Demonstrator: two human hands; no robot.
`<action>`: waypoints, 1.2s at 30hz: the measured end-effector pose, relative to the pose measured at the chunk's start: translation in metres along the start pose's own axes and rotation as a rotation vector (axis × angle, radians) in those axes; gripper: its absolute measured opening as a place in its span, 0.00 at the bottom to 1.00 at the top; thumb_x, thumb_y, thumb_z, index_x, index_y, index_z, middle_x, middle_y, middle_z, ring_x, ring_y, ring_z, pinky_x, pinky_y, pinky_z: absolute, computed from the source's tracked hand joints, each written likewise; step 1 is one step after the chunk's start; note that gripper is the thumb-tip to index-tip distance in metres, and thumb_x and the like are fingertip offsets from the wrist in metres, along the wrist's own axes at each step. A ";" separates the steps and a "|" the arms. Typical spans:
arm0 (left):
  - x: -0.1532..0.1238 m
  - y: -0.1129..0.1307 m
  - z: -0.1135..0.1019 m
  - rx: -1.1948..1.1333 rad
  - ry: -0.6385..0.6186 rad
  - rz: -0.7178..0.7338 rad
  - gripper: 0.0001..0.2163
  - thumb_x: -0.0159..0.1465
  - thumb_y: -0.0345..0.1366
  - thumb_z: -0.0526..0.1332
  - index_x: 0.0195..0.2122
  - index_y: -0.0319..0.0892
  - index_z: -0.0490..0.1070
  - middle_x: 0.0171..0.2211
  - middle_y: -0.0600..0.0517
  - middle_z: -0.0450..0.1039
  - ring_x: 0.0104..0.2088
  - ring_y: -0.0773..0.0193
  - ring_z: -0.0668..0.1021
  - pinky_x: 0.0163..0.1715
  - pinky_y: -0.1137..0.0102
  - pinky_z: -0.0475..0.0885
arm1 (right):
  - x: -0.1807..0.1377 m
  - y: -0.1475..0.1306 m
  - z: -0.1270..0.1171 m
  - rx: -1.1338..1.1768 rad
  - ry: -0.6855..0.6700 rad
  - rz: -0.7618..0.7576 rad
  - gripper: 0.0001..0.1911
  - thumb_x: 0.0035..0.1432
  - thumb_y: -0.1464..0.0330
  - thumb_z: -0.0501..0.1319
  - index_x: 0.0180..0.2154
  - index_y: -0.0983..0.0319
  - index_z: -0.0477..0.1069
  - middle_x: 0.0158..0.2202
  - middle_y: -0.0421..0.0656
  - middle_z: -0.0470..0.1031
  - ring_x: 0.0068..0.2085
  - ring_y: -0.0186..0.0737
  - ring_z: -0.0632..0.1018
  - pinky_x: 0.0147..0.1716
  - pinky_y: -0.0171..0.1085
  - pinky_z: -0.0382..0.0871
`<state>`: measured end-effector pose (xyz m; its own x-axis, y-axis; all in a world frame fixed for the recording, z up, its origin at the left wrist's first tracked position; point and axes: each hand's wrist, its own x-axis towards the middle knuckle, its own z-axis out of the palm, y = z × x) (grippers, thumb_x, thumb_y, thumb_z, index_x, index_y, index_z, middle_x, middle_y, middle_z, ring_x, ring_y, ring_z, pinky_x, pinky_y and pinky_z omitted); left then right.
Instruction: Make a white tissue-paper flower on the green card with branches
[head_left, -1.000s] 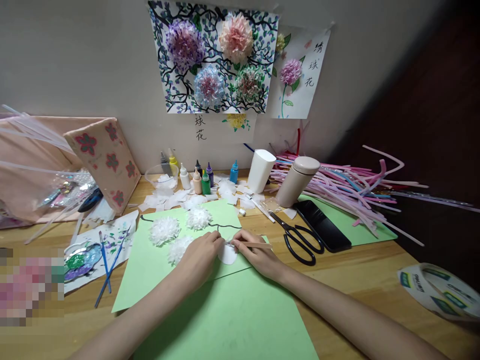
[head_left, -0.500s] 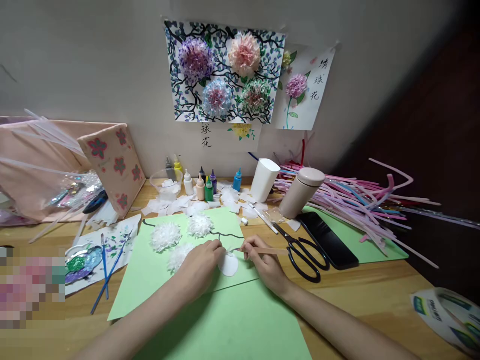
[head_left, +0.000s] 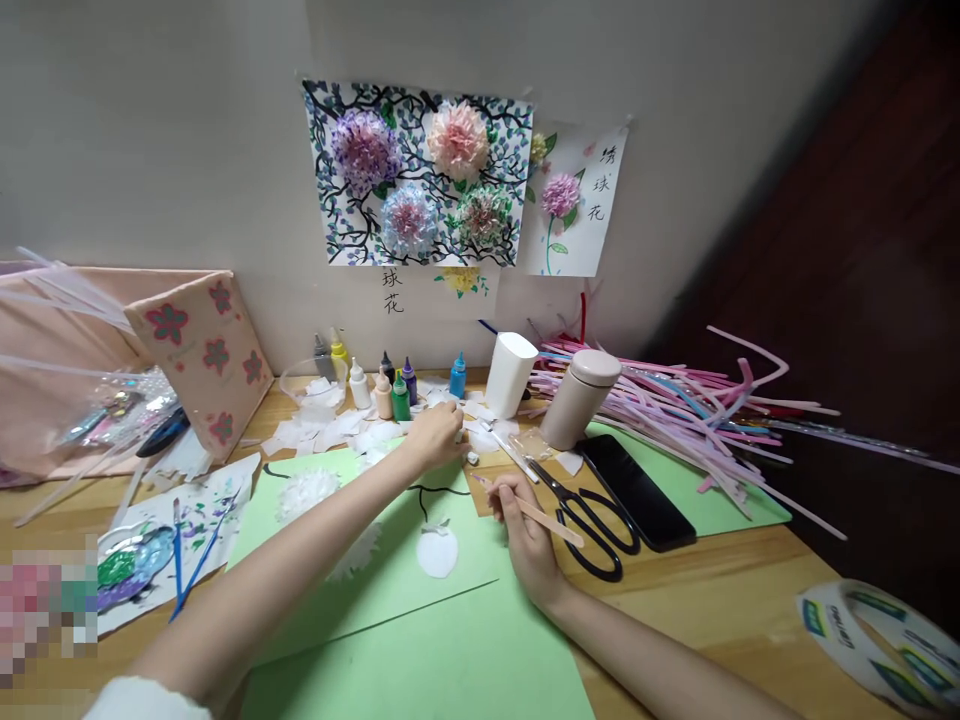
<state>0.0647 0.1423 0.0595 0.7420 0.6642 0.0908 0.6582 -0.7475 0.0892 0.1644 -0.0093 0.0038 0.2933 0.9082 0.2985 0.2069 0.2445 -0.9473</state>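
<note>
My left hand is at the scraps of white tissue paper behind the green sheet. Its fingers are bent down and drawn together, and whatever is between them is hidden. In my right hand a flat wooden craft stick is gripped like a pen, over the sheet's right edge. On the green sheet lies a round white paper disc with a bit of paper standing at its top edge. White fluffy paper flowers and dark stem lines are to its left, partly covered by my left arm.
Black-handled scissors, a phone and a beige cup are at right, before many pipe cleaners. Several paint bottles stand at the back. A paint palette and brushes lie left; a tape roll lies right.
My left hand has left the white disc and moved up and away to the paper scraps. My right hand has drawn back slightly from the disc, still holding the craft stick.
</note>
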 end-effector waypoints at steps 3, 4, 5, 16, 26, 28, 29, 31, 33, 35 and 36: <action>0.006 -0.002 0.006 0.008 -0.016 -0.011 0.10 0.57 0.38 0.59 0.37 0.38 0.69 0.38 0.43 0.71 0.40 0.53 0.74 0.37 0.65 0.68 | 0.000 0.000 0.000 0.026 -0.010 0.000 0.15 0.65 0.57 0.44 0.33 0.57 0.60 0.28 0.39 0.62 0.29 0.37 0.66 0.30 0.35 0.63; 0.007 -0.003 0.008 0.009 -0.022 -0.013 0.09 0.57 0.36 0.58 0.37 0.38 0.69 0.37 0.43 0.72 0.40 0.54 0.75 0.37 0.66 0.68 | 0.000 0.000 0.000 0.035 -0.013 -0.002 0.15 0.65 0.57 0.44 0.33 0.58 0.60 0.28 0.39 0.62 0.29 0.37 0.66 0.30 0.35 0.63; 0.007 -0.004 0.009 0.008 -0.027 -0.016 0.08 0.57 0.35 0.58 0.36 0.38 0.70 0.37 0.43 0.72 0.39 0.54 0.75 0.37 0.66 0.68 | 0.000 0.000 0.000 0.043 -0.015 -0.001 0.15 0.65 0.57 0.44 0.33 0.58 0.60 0.28 0.39 0.62 0.29 0.37 0.66 0.30 0.35 0.63; 0.005 -0.020 0.009 -0.154 0.074 -0.138 0.07 0.60 0.32 0.54 0.32 0.40 0.71 0.34 0.47 0.75 0.36 0.60 0.76 0.33 0.71 0.67 | 0.000 0.001 -0.001 0.058 -0.033 0.014 0.14 0.65 0.58 0.46 0.34 0.58 0.63 0.29 0.40 0.65 0.31 0.37 0.68 0.32 0.35 0.64; -0.024 -0.034 -0.024 -0.416 0.345 -0.173 0.08 0.63 0.35 0.52 0.35 0.39 0.69 0.33 0.49 0.75 0.34 0.65 0.76 0.36 0.72 0.70 | 0.002 -0.001 0.002 0.155 -0.147 0.029 0.15 0.66 0.58 0.46 0.37 0.59 0.65 0.34 0.43 0.73 0.30 0.36 0.72 0.29 0.35 0.66; -0.045 -0.028 -0.032 -0.531 0.365 -0.125 0.08 0.63 0.36 0.54 0.35 0.40 0.70 0.32 0.50 0.75 0.33 0.65 0.75 0.34 0.72 0.69 | 0.003 -0.001 0.002 0.184 -0.170 0.045 0.15 0.66 0.58 0.46 0.38 0.59 0.64 0.33 0.44 0.74 0.31 0.37 0.73 0.29 0.36 0.66; -0.059 -0.024 -0.035 -0.567 0.361 -0.104 0.08 0.63 0.37 0.54 0.35 0.40 0.70 0.32 0.51 0.75 0.33 0.65 0.75 0.34 0.72 0.69 | 0.003 -0.001 0.001 0.193 -0.181 0.053 0.15 0.66 0.58 0.45 0.38 0.59 0.64 0.33 0.43 0.74 0.31 0.38 0.74 0.29 0.36 0.67; -0.087 -0.013 -0.037 -0.564 0.346 -0.082 0.08 0.63 0.38 0.54 0.34 0.41 0.70 0.32 0.51 0.74 0.33 0.66 0.74 0.34 0.72 0.68 | 0.002 -0.002 -0.001 0.178 -0.199 0.053 0.16 0.66 0.57 0.44 0.38 0.59 0.64 0.30 0.42 0.73 0.31 0.39 0.74 0.29 0.37 0.67; -0.114 -0.001 -0.032 -0.493 0.329 -0.068 0.07 0.64 0.37 0.54 0.34 0.42 0.69 0.32 0.52 0.73 0.33 0.65 0.73 0.35 0.71 0.66 | 0.000 -0.002 -0.003 0.098 -0.212 0.017 0.19 0.66 0.57 0.43 0.38 0.59 0.67 0.28 0.41 0.71 0.30 0.39 0.72 0.30 0.37 0.66; -0.136 0.010 -0.022 -0.432 0.275 -0.054 0.07 0.65 0.37 0.53 0.34 0.42 0.68 0.31 0.52 0.72 0.32 0.65 0.72 0.34 0.70 0.65 | -0.002 -0.004 -0.005 -0.022 -0.250 -0.040 0.22 0.67 0.58 0.42 0.36 0.59 0.70 0.29 0.42 0.71 0.31 0.38 0.71 0.33 0.38 0.65; -0.145 0.015 -0.015 -0.412 0.247 -0.055 0.07 0.65 0.35 0.52 0.34 0.42 0.68 0.31 0.52 0.72 0.32 0.65 0.72 0.34 0.70 0.64 | -0.003 -0.006 -0.006 -0.074 -0.288 -0.061 0.21 0.67 0.58 0.43 0.35 0.59 0.71 0.30 0.42 0.71 0.31 0.38 0.70 0.33 0.38 0.64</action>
<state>-0.0354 0.0349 0.0626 0.6220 0.7218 0.3034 0.5537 -0.6795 0.4813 0.1676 -0.0154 0.0091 0.0035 0.9540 0.2997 0.2863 0.2862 -0.9144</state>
